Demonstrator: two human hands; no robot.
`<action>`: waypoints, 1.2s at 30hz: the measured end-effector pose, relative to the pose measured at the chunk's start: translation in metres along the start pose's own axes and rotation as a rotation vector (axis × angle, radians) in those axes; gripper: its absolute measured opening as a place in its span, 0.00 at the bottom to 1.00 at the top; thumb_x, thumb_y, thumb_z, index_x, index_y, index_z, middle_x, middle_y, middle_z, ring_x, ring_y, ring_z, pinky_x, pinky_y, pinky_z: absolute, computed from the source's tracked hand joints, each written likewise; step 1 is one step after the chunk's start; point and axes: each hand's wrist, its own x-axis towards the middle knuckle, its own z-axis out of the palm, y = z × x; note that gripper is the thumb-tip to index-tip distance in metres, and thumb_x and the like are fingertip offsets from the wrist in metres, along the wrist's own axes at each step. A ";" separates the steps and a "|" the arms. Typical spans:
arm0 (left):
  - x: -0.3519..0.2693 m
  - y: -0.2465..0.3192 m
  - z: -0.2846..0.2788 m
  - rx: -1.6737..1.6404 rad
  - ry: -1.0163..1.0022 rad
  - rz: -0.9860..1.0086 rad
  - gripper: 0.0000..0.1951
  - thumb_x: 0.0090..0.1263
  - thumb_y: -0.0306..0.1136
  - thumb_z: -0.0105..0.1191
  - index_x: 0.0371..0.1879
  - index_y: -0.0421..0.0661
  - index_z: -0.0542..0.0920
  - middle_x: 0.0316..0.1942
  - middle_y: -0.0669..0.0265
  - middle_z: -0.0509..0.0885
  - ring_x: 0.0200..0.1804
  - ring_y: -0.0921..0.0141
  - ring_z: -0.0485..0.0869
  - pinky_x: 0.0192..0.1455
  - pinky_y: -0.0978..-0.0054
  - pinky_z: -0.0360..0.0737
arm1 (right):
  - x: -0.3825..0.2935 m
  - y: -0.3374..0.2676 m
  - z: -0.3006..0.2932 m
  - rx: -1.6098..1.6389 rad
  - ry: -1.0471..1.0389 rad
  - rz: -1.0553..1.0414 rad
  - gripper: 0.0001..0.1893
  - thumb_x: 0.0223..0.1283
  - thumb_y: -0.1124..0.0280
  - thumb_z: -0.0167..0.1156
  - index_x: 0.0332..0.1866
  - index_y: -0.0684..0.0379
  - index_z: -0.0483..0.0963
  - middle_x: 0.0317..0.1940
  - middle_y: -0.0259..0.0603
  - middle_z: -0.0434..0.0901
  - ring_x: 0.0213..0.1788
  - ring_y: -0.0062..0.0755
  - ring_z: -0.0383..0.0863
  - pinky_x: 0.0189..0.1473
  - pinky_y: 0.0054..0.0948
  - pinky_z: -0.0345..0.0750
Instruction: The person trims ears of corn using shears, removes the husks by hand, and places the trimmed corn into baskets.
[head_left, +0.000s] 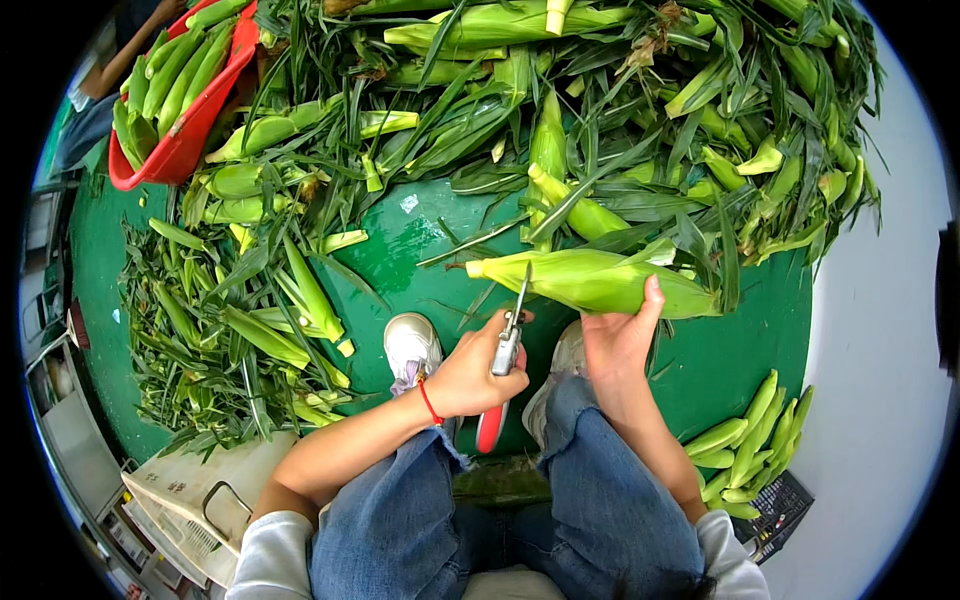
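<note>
My left hand (480, 367), with a red cord at the wrist, grips pruning shears (507, 349) with metal jaws and a red handle. Their blade lies against the husk close to the pale stem end of a green ear of corn (600, 281); whether it cuts in cannot be told. That ear rests lengthwise on my right hand (622, 330), palm up with the thumb over its side. Just beyond it lies another unhusked ear (577, 202) with a pale stem.
A large heap of leafy corn (465, 135) spans the far side. At far left a red basket (180, 150) holds ears, beside a person's arm. Leaf trimmings (187, 345) lie left, near a pale plastic crate (217, 487). More ears (742, 450) are in a black crate (776, 510) at right.
</note>
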 end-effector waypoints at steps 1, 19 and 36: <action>0.000 0.001 0.000 -0.002 -0.002 -0.001 0.30 0.50 0.23 0.52 0.56 0.42 0.64 0.26 0.67 0.77 0.28 0.72 0.79 0.33 0.76 0.76 | 0.001 -0.003 0.000 -0.015 -0.010 0.005 0.28 0.57 0.46 0.51 0.55 0.57 0.65 0.52 0.40 0.71 0.54 0.39 0.70 0.59 0.41 0.64; 0.033 0.028 -0.027 0.483 0.063 0.262 0.30 0.46 0.39 0.68 0.45 0.43 0.66 0.29 0.55 0.78 0.29 0.60 0.81 0.31 0.66 0.76 | 0.003 -0.016 0.016 -0.316 -0.315 -0.177 0.30 0.55 0.69 0.57 0.63 0.56 0.55 0.54 0.40 0.67 0.55 0.35 0.69 0.60 0.39 0.65; 0.016 -0.001 -0.013 -0.374 0.177 -0.021 0.24 0.51 0.20 0.54 0.49 0.46 0.66 0.36 0.72 0.69 0.32 0.79 0.70 0.34 0.80 0.73 | 0.030 -0.012 -0.001 0.217 -0.644 0.327 0.24 0.61 0.50 0.47 0.52 0.59 0.67 0.46 0.37 0.73 0.44 0.34 0.75 0.47 0.34 0.75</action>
